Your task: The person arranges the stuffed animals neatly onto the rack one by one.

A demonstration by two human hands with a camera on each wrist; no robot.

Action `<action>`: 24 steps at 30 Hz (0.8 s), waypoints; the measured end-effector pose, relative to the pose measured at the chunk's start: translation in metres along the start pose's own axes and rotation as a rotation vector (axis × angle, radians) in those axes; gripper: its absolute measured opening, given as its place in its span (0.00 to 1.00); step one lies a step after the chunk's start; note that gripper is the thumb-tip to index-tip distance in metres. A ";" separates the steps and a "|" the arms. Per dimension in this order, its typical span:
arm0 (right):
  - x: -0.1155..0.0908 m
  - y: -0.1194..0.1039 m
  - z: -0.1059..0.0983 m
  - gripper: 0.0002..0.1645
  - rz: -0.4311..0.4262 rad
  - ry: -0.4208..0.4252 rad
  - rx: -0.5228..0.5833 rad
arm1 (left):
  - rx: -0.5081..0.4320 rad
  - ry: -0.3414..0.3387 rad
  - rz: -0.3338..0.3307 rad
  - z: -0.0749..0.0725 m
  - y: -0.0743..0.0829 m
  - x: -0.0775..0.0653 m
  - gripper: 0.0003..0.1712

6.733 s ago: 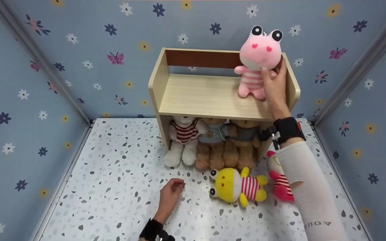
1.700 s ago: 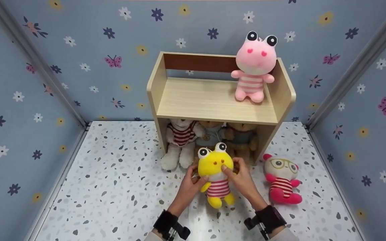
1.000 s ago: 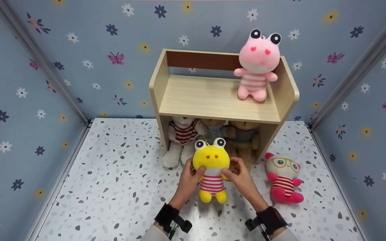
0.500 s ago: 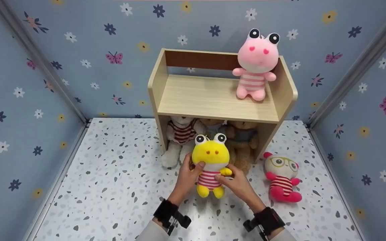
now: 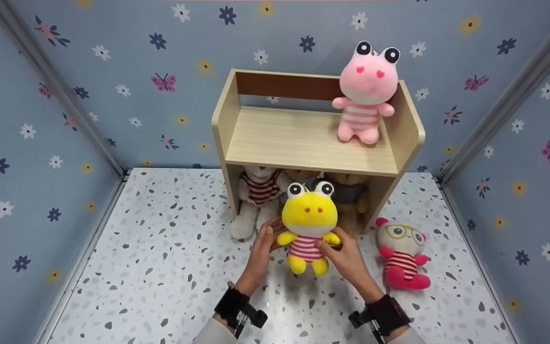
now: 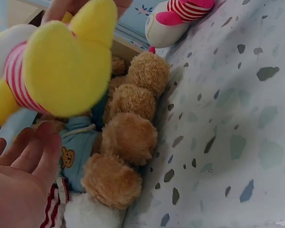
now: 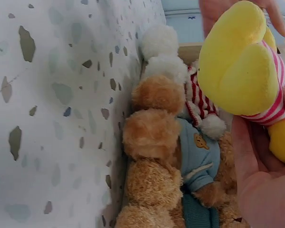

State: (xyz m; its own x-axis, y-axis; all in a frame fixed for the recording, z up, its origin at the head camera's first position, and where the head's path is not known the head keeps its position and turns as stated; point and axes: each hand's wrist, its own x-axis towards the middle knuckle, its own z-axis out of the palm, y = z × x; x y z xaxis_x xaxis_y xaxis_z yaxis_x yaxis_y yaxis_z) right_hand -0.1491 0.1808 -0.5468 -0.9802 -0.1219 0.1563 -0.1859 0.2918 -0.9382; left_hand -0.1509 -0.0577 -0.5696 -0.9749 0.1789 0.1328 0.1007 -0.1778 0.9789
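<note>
A yellow plush frog [image 5: 309,212] in a pink-and-white striped top is held upright above the floor, in front of the shelf. My right hand [image 5: 348,258] grips its side, thumb across the striped belly; the right wrist view shows the fingers behind the body. On the other side, my left hand [image 5: 258,253] is beside the toy with fingers extended. In the left wrist view that hand [image 6: 26,166] is open below the frog [image 6: 66,66], with a gap between them. A pink plush frog [image 5: 368,83] sits at the right end of the wooden shelf's [image 5: 289,138] upper board.
Under the board sit a white plush bear [image 5: 261,188] in red stripes and two brown teddy bears [image 7: 152,135], partly hidden by the frog. A pink-and-white plush panda [image 5: 403,255] with glasses lies on the speckled floor at the right. Flowered walls enclose three sides.
The yellow frog, earlier lying on the floor, was lifted and turned upright between both hands. Since half a second ago it has shifted slightly right and up, and my left hand has released it.
</note>
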 end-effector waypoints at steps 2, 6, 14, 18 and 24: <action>0.002 -0.005 -0.003 0.22 -0.007 0.013 0.006 | 0.007 0.005 -0.003 -0.003 -0.004 0.000 0.34; 0.005 -0.017 -0.009 0.23 -0.022 0.012 0.037 | 0.049 0.043 -0.038 -0.009 -0.012 -0.002 0.31; 0.015 -0.050 -0.018 0.22 -0.119 0.042 0.039 | 0.280 0.029 -0.156 -0.015 -0.026 -0.011 0.27; 0.022 -0.070 -0.024 0.21 -0.167 0.053 0.049 | 0.381 -0.057 -0.197 -0.019 -0.032 -0.014 0.24; 0.039 -0.097 -0.033 0.23 -0.230 0.074 0.051 | 0.438 -0.094 -0.235 -0.023 -0.039 -0.018 0.25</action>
State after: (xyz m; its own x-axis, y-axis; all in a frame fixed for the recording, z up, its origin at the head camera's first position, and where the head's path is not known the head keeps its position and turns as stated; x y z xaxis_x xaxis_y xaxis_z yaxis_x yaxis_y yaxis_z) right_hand -0.1718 0.1786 -0.4393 -0.9150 -0.1090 0.3885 -0.4033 0.2160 -0.8892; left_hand -0.1415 -0.0764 -0.6138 -0.9610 0.2557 -0.1053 -0.0255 0.2970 0.9545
